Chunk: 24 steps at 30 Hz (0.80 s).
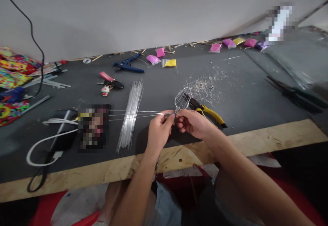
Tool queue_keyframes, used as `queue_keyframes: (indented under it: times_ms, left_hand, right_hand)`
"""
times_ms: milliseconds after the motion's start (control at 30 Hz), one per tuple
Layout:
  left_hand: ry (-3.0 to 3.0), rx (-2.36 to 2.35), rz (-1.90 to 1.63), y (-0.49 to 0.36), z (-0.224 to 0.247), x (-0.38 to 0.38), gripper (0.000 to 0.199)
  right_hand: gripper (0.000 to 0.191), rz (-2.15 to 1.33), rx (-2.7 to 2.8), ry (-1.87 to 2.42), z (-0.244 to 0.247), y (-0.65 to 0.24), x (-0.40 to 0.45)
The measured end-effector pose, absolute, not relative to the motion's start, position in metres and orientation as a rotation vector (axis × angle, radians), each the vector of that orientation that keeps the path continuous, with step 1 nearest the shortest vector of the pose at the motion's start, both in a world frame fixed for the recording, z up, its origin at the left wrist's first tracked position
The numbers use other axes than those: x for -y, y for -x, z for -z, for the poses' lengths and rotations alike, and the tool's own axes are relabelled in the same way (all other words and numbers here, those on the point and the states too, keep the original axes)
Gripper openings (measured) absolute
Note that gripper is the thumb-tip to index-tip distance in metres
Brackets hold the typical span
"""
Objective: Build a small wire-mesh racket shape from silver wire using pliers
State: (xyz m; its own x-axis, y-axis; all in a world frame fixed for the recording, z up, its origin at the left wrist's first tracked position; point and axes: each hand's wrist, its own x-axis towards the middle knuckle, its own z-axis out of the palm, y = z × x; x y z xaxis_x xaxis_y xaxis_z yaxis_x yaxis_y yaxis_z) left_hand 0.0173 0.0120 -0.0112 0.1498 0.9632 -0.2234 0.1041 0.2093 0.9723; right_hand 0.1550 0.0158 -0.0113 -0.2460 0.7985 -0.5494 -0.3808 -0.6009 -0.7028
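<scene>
Pale wall (115,17) rises behind one grey table (159,79), whose front edge is a wooden strip (120,170); both forearms cross that strip. Eight small colour packets (169,62) lie toward the back, three near the middle and five farther right; two are yellow, the others pink or purple. Three hand tools are in view: one blue tool (123,65) behind, one pair of yellow-handled pliers (214,114) just beyond the right hand, one pair of dark green pliers (294,91) far right. One netted wire loop (182,99) stands at the fingertips, its tip toward the wall; the left hand (160,128) pinches its base between thumb and forefinger, and the right hand (191,122) pinches the same spot, its other fingers curled. At least three long wires (153,112) run left from there, above one wire bundle (131,99), toward one phone (93,127); one white cable (38,152) lies beside it. One key set (118,84) carries a red tag (106,76), its pale lettering too small to read; bright bags (15,65) fill the left end. Wire clippings (212,86) scatter beyond the loop; grey surface stretches between bundle and left hand, and more lies between the two pairs of pliers.
</scene>
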Motion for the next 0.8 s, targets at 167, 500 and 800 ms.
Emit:
queue_keyframes:
  times_ms: [167, 500, 800]
  left_hand:
    - [-1.191, -1.234, -0.932, -0.0178, 0.0119, -0.0121, 0.029]
    - [-1.212, -1.272, -0.978, -0.0179, 0.012, -0.0105, 0.026]
    - [-1.228, -1.305, -0.963, -0.0165, 0.0099, -0.0116, 0.025]
  right_hand:
    - [0.019, -1.991, 0.479, 1.126, 0.0129, -0.1527, -0.014]
    - [0.02, -2.032, 0.437, 1.109, 0.0122, -0.1501, -0.0125]
    - [0.019, -1.997, 0.426, 1.123, 0.0136, -0.1466, -0.0109]
